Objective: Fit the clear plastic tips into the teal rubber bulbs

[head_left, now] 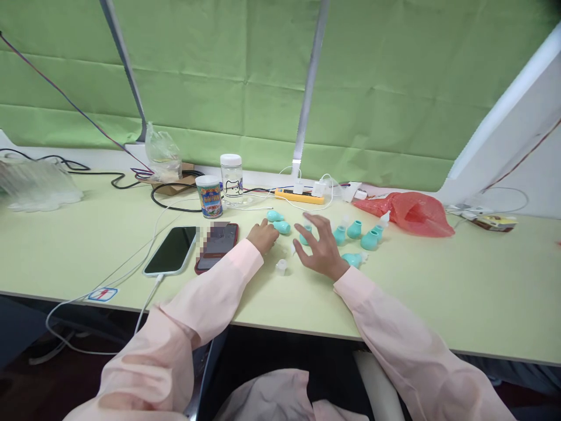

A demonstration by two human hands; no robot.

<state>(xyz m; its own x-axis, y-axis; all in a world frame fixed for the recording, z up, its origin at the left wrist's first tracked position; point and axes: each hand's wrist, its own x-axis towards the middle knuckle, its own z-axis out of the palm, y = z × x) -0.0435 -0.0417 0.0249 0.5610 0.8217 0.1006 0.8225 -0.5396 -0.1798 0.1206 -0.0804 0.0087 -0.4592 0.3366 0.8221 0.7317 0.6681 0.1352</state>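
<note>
1. Pink sleeves (pixel 210 292) of smooth, creased cloth are stretched over the front edge of the table (pixel 491 292), nearest the camera.
2. Between the sleeves, a wedge of bare tabletop is left, narrowing towards the hands; a small clear cap (pixel 281 267) is set in it.
3. To the right of the right sleeve, a broad stretch of tabletop is seen, bounded at the back by a crumpled red plastic bag (pixel 409 213). On the left, room is limited by a white-edged phone (pixel 170 251), a red-edged phone (pixel 218 248) and a white cable (pixel 127 269).
4. The left hand (pixel 263 235) is lowered with fingers curled, just beside two teal bulbs; whether anything is gripped cannot be told.
5. The right hand (pixel 322 248) is held open, fingers spread, thumb apart; nothing is seen clasped.
6. Teal bulbs (pixel 370 240), matte and rounded with narrow necks, are scattered around the hands, mostly to the right; some are stood upright, some are laid over, and pale translucent tips are fitted to a few.
7. Behind, a printed cup (pixel 211 197), a clear bottle (pixel 232 180) and a yellow power strip (pixel 302 199) are lined up before creased green cloth (pixel 385 88).
</note>
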